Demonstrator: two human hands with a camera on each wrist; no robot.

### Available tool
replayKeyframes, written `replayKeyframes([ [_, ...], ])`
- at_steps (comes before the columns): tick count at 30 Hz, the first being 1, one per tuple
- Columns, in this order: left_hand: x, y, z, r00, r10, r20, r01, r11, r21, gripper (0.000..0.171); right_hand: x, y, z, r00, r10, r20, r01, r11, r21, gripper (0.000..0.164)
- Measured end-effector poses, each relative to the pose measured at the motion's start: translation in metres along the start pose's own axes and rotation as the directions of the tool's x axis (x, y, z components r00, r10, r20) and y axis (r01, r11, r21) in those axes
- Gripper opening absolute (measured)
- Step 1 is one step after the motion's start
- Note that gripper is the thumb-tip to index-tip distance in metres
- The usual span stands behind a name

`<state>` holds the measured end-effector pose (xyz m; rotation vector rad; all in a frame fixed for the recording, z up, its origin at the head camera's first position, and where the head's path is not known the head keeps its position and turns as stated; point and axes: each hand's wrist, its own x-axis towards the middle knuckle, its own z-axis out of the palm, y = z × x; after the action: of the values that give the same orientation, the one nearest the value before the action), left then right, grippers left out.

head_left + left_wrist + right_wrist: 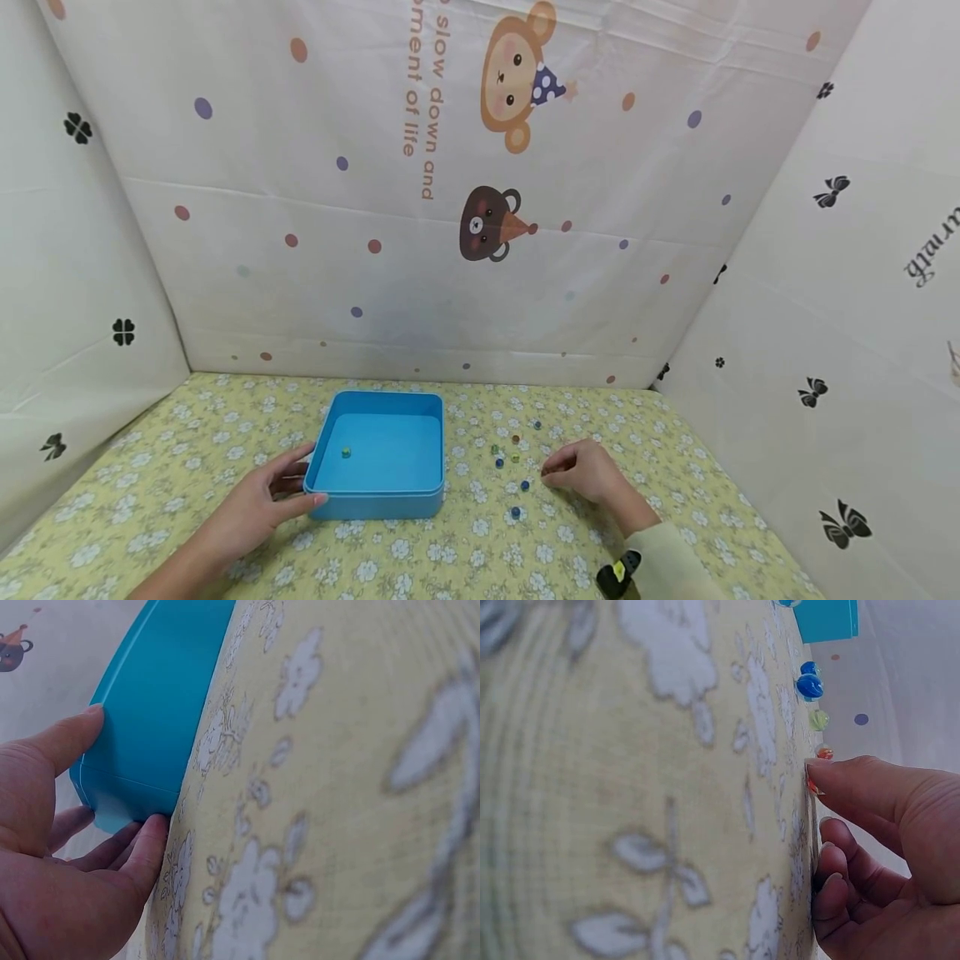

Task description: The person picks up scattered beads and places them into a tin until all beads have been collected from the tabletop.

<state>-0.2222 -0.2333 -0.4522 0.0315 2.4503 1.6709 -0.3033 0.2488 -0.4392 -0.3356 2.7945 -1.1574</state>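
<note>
A blue open-topped plastic box (375, 507) stands on the table, with one yellow-green marble (346, 452) on its floor. My left hand (251, 508) grips the box's near left corner; in the left wrist view its thumb (71, 739) presses the wall and the fingers reach round the corner. To the right of the box, my right hand (588, 475) is down at the cloth. Between its thumb and index finger, an orange-red marble (814, 786) shows in part in the right wrist view, the rest hidden by the thumb.
Several glass marbles lie loose between box and right hand, among them dark blue ones (515, 512), a brown-orange one (515, 438) and a yellow-green one (515, 458). A yellow flowered cloth (405, 567) covers the table. White printed sheets (420, 283) hang behind and at both sides.
</note>
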Motion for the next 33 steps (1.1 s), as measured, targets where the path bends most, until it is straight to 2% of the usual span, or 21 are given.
replayKeyframes([
  [17, -0.001, 0.001, -0.001, 1.0, 0.002, 0.004, -0.002, 1.0, -0.002, 0.091, 0.006, 0.002, 0.004, 1.0, 0.001, -0.006, -0.001, 1.0, 0.028, 0.012],
  [25, 0.001, 0.0, 0.0, 1.0, -0.012, 0.002, 0.012, 1.0, 0.0, 0.092, 0.006, -0.007, 0.004, 1.0, -0.016, 0.005, 0.016, 0.999, 0.042, 0.015],
  [33, 0.001, 0.0, 0.0, 1.0, -0.017, 0.005, 0.017, 1.0, 0.007, 0.091, 0.005, -0.014, 0.007, 1.0, -0.013, 0.004, 0.013, 0.994, 0.106, 0.022],
])
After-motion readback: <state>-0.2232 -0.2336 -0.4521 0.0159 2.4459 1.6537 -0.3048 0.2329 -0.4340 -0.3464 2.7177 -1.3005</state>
